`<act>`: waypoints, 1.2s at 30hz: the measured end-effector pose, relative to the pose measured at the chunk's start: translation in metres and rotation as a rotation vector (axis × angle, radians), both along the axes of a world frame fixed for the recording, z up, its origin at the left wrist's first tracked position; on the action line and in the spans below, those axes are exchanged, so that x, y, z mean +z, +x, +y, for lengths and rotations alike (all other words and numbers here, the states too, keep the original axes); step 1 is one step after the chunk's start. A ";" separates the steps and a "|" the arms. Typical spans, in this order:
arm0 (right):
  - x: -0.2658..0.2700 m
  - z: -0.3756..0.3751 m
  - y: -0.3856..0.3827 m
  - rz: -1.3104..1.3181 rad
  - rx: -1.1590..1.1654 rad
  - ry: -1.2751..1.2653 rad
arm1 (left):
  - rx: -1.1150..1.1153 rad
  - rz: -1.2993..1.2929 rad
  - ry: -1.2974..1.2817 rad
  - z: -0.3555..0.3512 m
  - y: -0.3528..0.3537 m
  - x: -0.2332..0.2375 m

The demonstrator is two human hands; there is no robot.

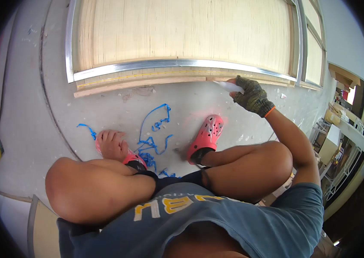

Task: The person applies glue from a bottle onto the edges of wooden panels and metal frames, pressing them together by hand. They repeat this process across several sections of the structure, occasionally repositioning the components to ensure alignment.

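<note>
Fingers of gloved right hand pinched on white strip at lower edge of metal frame; strip points left along frame. Left hand seemingly draped over pink shoe, well apart, grip unclear

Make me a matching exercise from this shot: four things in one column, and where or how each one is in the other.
1. right hand
2. left hand
3. blue strips
4. metal frame

a. loose on the floor
b. gloved, holding a white object
c. bare, resting on a pink shoe
d. edging the wooden panel

Pairs: 1-b, 2-c, 3-a, 4-d
</note>
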State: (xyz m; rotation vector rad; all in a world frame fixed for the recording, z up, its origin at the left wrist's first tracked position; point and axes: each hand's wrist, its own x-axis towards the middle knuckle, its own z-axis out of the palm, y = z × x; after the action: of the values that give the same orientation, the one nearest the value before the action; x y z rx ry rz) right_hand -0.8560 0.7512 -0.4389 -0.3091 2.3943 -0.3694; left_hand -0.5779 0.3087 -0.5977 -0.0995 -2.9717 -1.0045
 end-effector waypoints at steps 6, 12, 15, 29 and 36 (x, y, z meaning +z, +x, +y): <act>-0.041 -0.005 0.004 0.013 -0.022 -0.071 | -0.029 -0.071 -0.084 0.003 0.000 0.004; -0.073 -0.012 -0.003 0.099 0.034 -0.136 | -0.046 -0.117 -0.136 0.004 0.001 0.006; -0.077 -0.015 -0.004 0.165 0.085 -0.153 | -0.040 -0.101 -0.139 0.005 0.000 0.006; -0.078 -0.026 -0.005 0.151 0.129 -0.019 | -0.057 -0.103 -0.109 0.002 0.000 0.006; -0.075 -0.029 -0.005 0.191 0.162 -0.017 | -0.057 -0.094 -0.103 0.001 0.001 0.004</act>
State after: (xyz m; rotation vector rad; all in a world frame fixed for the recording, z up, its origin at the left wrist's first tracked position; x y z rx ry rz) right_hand -0.8610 0.7226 -0.5139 -0.5647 2.5309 -0.2974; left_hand -0.5771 0.3095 -0.5935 -0.1413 -3.1233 -0.8844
